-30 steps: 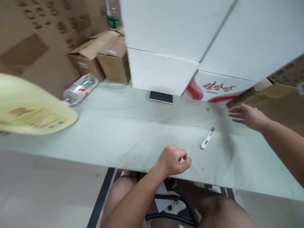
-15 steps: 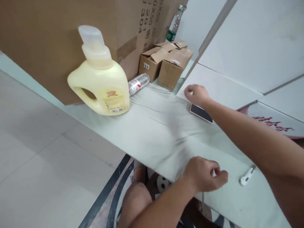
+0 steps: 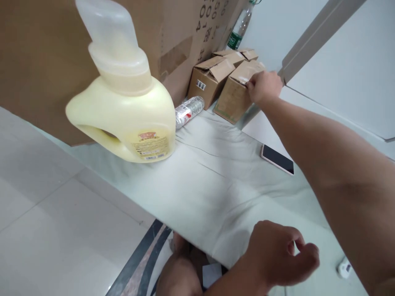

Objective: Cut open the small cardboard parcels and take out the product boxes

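My right hand (image 3: pixel 266 87) is at the near cardboard box (image 3: pixel 233 98), its curled fingers closed at the box's top edge near a taped flap. The fingertips are partly hidden. Above the front edge of the cloth-covered table, my left hand (image 3: pixel 285 257) is curled, thumb and forefinger forming a small loop with nothing visible in it. A phone (image 3: pixel 277 159) lies on the cloth below my right forearm. To the right of my left hand is a small white object (image 3: pixel 343 268), partly hidden by the right arm.
A large pale yellow jug (image 3: pixel 123 115) stands at the left against a big carton (image 3: pixel 37 61). Beside it lies a clear plastic bottle (image 3: pixel 189 111). Another cardboard box (image 3: pixel 206 82) and a green-labelled bottle (image 3: pixel 240 31) are behind. White panels (image 3: pixel 324 90) rise on the right.
My right hand has moved from above the phone up and forward to the near cardboard box. My left hand stays curled, now lower and further right in view. The view has shifted closer.
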### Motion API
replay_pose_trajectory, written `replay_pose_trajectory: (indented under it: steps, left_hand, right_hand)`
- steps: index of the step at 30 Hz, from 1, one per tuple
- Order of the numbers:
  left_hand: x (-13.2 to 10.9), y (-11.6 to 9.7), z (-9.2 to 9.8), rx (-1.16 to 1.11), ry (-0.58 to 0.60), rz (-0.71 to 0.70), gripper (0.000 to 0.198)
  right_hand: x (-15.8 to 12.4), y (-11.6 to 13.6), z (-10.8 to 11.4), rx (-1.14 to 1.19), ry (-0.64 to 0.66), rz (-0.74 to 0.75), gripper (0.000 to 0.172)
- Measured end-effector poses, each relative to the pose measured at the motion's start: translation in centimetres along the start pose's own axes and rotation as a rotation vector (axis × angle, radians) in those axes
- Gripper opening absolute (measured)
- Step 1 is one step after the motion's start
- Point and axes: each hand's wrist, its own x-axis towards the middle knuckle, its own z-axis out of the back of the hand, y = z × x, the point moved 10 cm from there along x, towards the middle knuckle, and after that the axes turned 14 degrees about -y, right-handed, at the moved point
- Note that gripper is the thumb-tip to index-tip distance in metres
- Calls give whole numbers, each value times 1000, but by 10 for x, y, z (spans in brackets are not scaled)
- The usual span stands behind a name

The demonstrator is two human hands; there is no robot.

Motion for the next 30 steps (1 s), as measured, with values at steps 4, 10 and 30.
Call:
replay_pose_trajectory:
  steps: [4, 10, 30]
  left_hand:
    - [-1, 3, -7, 16, -40, -86, 28]
    - [-9, -22, 22, -54, -327, -449, 34]
    - [9, -33, 90, -384, -589, -603, 62]
  right_hand:
    - [-26, 8, 31, -152, -96, 0, 18]
    - [-96, 33, 76, -24, -64, 90, 17]
    - [-534, -249, 274, -388, -41, -1017, 59]
